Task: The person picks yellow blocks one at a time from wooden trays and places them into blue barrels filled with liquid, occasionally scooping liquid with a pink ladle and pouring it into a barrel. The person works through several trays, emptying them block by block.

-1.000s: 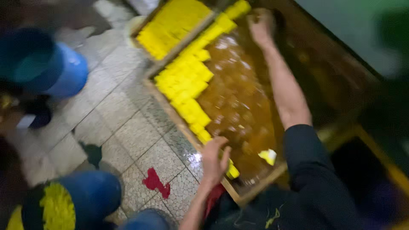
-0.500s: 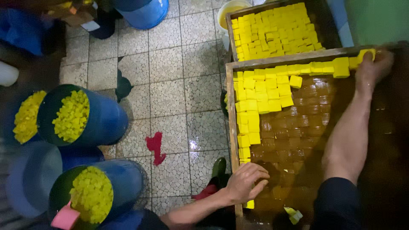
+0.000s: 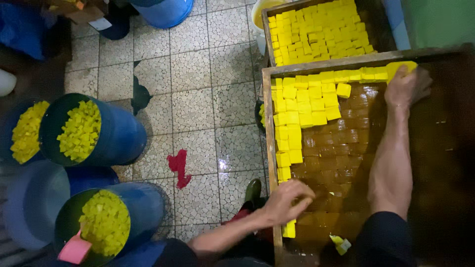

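From my feed, only one package candidate: a brown cardboard box (image 3: 79,11) at 11 o'clock on the floor, cut by the frame edge, with a pale rectangular label or card (image 3: 101,23) at its lower corner. No signs or screens.

**Tiled floor + what's on it**

Pale mosaic-tiled floor (image 3: 198,94), wet sheen by the near wooden tray (image 3: 269,148). On it: 2 blue barrels w/ yellow cubes (image 3: 111,133) (image 3: 133,207), another at left edge (image 3: 20,128), an empty blue drum (image 3: 34,207), blue barrel at top (image 3: 166,10). Red scrap (image 3: 178,165) lies mid-floor; dark patch (image 3: 140,96) above it. Green boot (image 3: 252,190) beside tray. Second tray of cubes (image 3: 269,44) further back.
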